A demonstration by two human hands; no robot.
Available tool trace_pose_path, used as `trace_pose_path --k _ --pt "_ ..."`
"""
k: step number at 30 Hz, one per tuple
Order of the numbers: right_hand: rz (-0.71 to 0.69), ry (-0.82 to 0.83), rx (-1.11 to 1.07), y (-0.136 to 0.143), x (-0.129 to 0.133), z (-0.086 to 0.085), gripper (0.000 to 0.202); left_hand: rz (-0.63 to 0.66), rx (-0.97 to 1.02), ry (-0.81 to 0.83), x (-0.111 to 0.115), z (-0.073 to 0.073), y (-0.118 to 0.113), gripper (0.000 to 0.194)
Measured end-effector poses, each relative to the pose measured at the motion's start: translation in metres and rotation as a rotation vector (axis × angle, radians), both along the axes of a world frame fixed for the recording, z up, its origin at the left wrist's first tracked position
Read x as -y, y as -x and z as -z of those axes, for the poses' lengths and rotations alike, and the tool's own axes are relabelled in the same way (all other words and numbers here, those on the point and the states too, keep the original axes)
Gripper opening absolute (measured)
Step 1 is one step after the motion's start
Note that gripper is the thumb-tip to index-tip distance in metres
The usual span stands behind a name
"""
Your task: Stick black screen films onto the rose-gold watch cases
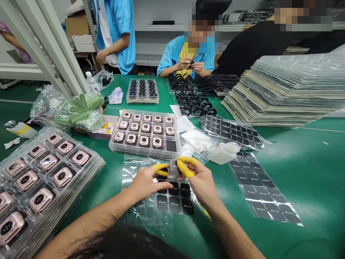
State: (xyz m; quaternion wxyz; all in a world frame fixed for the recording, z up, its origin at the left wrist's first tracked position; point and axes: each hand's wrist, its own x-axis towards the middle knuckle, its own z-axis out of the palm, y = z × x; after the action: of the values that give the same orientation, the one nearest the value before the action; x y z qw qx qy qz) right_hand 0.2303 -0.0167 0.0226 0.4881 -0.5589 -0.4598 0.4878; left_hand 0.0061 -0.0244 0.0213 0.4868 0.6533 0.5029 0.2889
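Yellow finger covers are on both hands. My left hand (147, 181) rests over a clear sheet of black square stickers (174, 204), its thumb on a sticker and its fingers apart, with nothing visible between them. Between the thumb and fingers of my right hand (198, 176) is a small greyish square piece (174, 167), held just above the sheet's upper part. Beyond the hands, a clear tray (145, 154) holds pink watch bodies, with its front right compartment showing no watch. At the left stands a stack of larger trays (88, 172) with more pink watch bodies.
Another sticker sheet (265, 190) lies at the right, and more sheets (233, 131) lie behind a white bottle (223, 153). Green straps (84, 108) lie at the back left. A tall stack of clear trays (283, 90) stands back right. Across the table, a person (172, 54) handles a black part.
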Motion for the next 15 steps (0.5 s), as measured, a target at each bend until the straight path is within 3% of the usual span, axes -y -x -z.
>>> trace_pose_path --k 3,6,9,15 --pt "0.085 -0.110 0.214 -0.014 -0.042 -0.018 0.067 -0.001 -0.012 -0.024 0.001 0.003 -0.001 0.047" --pt "0.021 -0.202 0.690 -0.015 -0.079 -0.033 0.037 0.010 -0.044 -0.056 0.001 0.005 0.000 0.039" --pt "-0.050 -0.261 1.041 0.004 -0.095 -0.040 0.019 0.008 -0.030 -0.066 0.001 0.006 0.000 0.040" --pt "-0.249 -0.149 1.119 0.046 -0.099 -0.046 0.020 0.023 0.008 -0.060 -0.001 0.006 -0.001 0.049"
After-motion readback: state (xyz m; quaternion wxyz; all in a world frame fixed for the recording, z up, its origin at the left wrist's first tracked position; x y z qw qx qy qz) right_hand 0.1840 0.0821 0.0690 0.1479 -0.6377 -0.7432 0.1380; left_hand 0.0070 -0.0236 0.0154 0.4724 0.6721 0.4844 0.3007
